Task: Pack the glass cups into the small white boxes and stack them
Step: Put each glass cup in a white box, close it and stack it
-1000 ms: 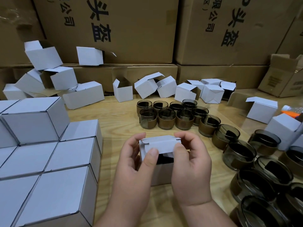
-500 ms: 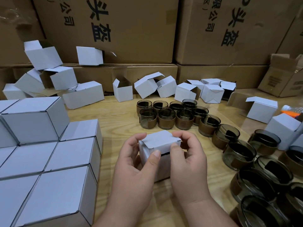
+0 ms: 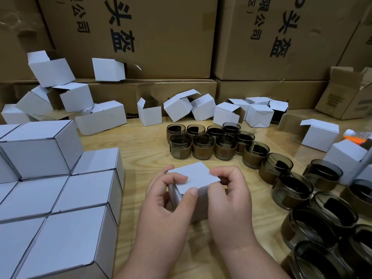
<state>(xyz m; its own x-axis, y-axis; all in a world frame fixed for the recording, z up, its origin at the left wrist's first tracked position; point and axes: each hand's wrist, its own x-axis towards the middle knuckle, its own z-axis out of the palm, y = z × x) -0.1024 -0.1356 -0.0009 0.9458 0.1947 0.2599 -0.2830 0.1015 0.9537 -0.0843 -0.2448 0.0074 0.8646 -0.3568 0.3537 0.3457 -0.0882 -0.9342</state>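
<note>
Two hands (image 3: 167, 200) (image 3: 229, 200) gripping small white box (image 3: 194, 177), lid up, long axis left-right

Closed white box (image 3: 194, 179) upright, apparently on table.

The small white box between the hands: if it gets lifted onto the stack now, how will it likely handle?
The small white box looks like thin folded card, so its walls may give under a hard squeeze. Its lid lies flat, so it should stack squarely on the closed white boxes. Any cup inside is hidden; if loaded, expect heft and fragility.
</note>
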